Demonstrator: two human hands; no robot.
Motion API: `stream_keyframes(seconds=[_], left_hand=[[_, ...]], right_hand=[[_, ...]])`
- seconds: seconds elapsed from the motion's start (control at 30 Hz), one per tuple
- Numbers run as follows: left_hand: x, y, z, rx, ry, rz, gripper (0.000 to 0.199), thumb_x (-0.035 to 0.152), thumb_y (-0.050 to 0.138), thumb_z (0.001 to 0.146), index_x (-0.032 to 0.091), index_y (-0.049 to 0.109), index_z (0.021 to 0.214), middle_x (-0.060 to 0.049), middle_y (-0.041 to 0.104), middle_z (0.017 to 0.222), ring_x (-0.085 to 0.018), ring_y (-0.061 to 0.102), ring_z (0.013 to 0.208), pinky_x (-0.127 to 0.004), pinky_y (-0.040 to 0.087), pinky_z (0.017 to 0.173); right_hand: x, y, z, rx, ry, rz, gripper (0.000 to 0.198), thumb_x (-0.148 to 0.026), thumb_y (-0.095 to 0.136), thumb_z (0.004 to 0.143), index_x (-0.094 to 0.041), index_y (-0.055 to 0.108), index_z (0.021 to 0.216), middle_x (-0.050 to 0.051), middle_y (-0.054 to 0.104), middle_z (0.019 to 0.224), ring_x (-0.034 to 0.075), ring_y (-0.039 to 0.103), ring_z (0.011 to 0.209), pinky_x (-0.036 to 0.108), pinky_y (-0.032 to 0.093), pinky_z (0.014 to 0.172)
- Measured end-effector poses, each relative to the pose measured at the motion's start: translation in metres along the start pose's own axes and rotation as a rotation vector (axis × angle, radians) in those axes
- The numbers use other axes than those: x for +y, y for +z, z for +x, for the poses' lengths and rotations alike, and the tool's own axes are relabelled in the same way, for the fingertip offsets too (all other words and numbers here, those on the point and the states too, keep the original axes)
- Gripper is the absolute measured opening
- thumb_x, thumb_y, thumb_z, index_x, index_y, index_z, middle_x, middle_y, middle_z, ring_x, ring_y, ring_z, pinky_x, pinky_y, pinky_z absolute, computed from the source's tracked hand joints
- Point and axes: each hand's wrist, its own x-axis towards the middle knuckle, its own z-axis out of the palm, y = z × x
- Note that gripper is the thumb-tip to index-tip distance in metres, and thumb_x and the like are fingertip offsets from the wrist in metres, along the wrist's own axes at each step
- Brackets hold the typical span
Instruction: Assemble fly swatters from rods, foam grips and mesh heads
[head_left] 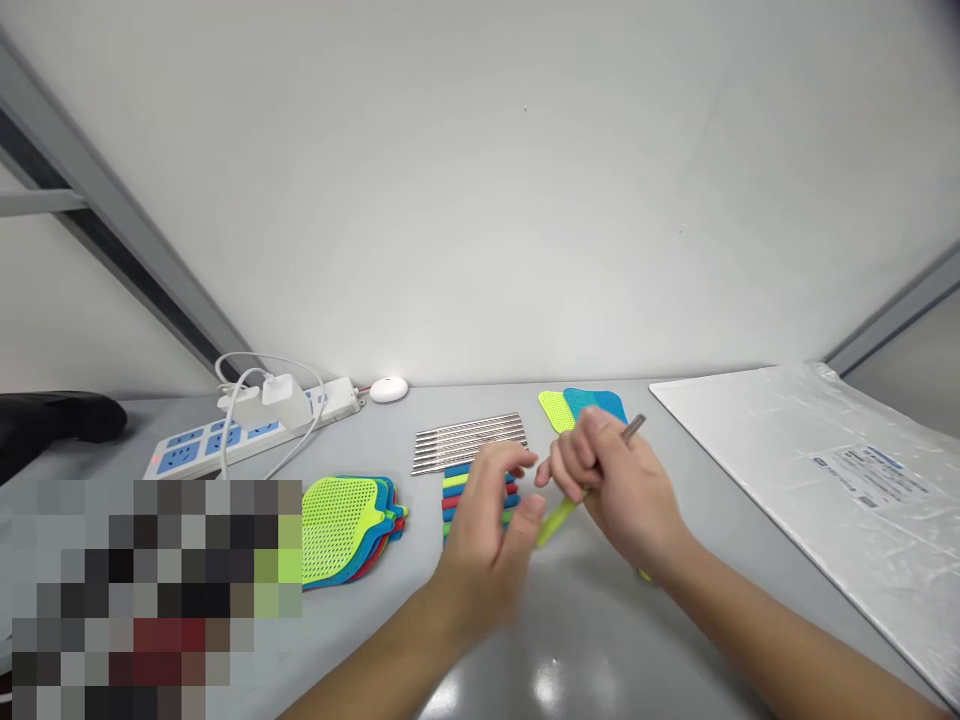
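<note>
My right hand (626, 490) is closed around a metal rod (634, 427) with a yellow-green fly swatter handle (556, 522) at its lower end. The rod's tip pokes out above my thumb, and the middle is hidden by my fingers. Just left of it, my left hand (491, 530) has its fingers curved and apart, with nothing in them. Behind that hand lie several coloured handles (454, 481) in a row, partly covered. Beyond them rests a row of silver metal rods (469, 440).
A stack of perforated swatter heads (337, 530) lies on the left. Blue (592, 402) and yellow-green (555, 408) heads lie behind my right hand. A power strip (247, 430) with white cables and a white oval device (388, 389) sit by the wall. A plastic-wrapped white board (810, 450) lies right.
</note>
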Motion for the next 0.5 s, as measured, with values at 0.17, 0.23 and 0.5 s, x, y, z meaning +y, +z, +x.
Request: stream_keyframes(seconds=[0.17,0.23,0.5], left_hand=[[0.002,0.008,-0.008,-0.232,0.033,0.388,0.021,0.031,0.042,0.097,0.021,0.044,0.079,-0.003,0.05,0.082,-0.02,0.045,0.077,-0.035,0.039,0.068],[0.003,0.01,-0.009,-0.293,0.101,0.499,0.025,0.028,0.038,0.098,0.021,0.04,0.074,-0.003,0.049,0.077,-0.02,0.043,0.073,-0.036,0.036,0.066],[0.004,0.015,-0.014,-0.36,0.125,0.577,0.024,0.024,0.035,0.097,0.021,0.036,0.073,-0.003,0.051,0.073,-0.02,0.042,0.068,-0.036,0.033,0.063]], right_hand=[[-0.013,-0.014,0.01,0.257,0.109,0.299,0.042,-0.052,0.053,0.093,-0.022,0.042,0.066,-0.009,0.02,0.053,0.01,0.026,0.048,0.027,0.046,0.06],[-0.014,-0.022,0.013,0.312,0.141,0.376,0.042,-0.052,0.057,0.091,-0.022,0.043,0.066,-0.009,0.019,0.054,0.01,0.022,0.049,0.025,0.046,0.058],[-0.006,-0.04,0.021,0.352,0.213,0.437,0.039,-0.05,0.06,0.09,-0.022,0.043,0.068,-0.009,0.019,0.056,0.009,0.023,0.048,0.026,0.047,0.061]])
